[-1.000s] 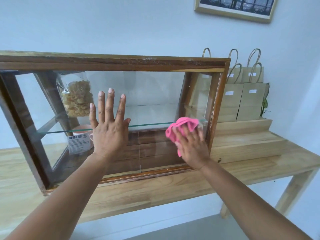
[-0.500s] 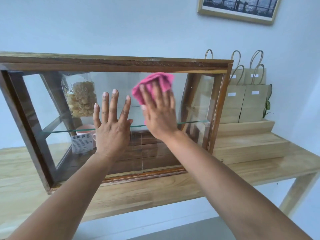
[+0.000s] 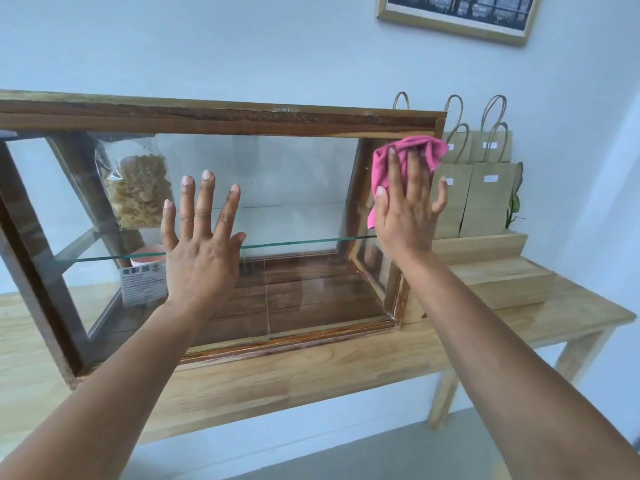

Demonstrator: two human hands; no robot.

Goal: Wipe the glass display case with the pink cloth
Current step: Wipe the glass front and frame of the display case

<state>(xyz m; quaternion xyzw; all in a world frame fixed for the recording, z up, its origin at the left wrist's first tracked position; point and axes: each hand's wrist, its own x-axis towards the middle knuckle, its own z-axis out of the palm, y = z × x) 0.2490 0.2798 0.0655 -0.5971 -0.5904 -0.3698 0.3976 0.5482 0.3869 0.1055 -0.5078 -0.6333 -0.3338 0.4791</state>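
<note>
Pink and bunched up: pressed the cloth (image 3: 427, 147) flat on the front glass of the case (image 3: 221, 119), up in the top right corner by the wood frame. Held it there with the right hand (image 3: 405, 216), fingers straight and a little apart, likely to rub a big patch at once. Laid the left hand (image 3: 201, 258) flat on the glass near the middle, fingers spread wide, holding nothing, likely to stop the case sliding on the table (image 3: 311, 368). Looked partway done.
</note>
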